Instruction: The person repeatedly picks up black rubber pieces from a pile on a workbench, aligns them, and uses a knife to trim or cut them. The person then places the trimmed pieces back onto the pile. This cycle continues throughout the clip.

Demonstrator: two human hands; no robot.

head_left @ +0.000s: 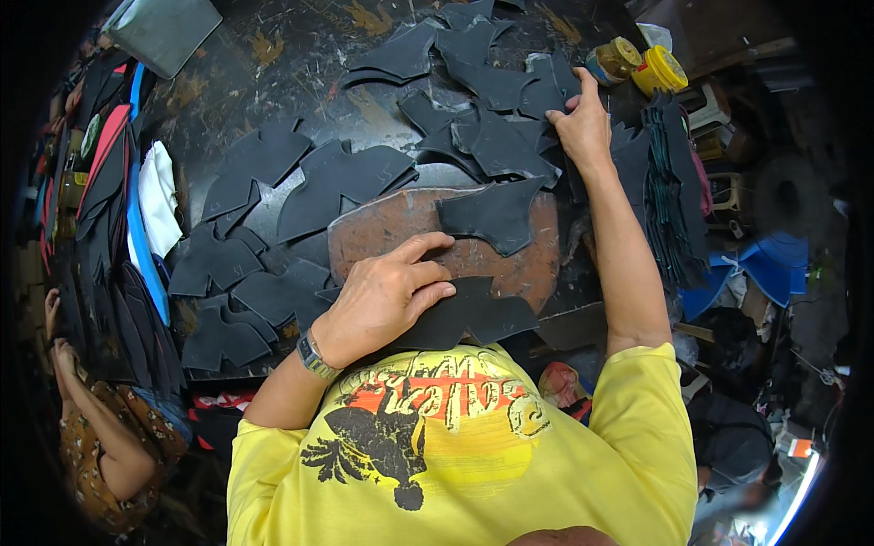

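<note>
My left hand (387,287) lies low over the brown board (373,227), thumb and fingers apart and nothing visible between them. Just under its thumb is a dark cut-out piece (473,314), like leather or synthetic sheet, near my shirt. Another black cut-out piece (496,214) lies on the board beyond the fingertips. My right arm reaches to the far right, where my right hand (583,123) has its index finger stretched out and thumb spread. Its fingertips are at the edge of a black piece (546,86); whether they press on it I cannot tell.
Stacks of similar black pieces (350,177) cover the dark table (364,114). A jar (614,59) and yellow tub (660,71) stand at the far right. Layered strips (669,191) hang over the right edge. Another person's arm (114,437) is at lower left.
</note>
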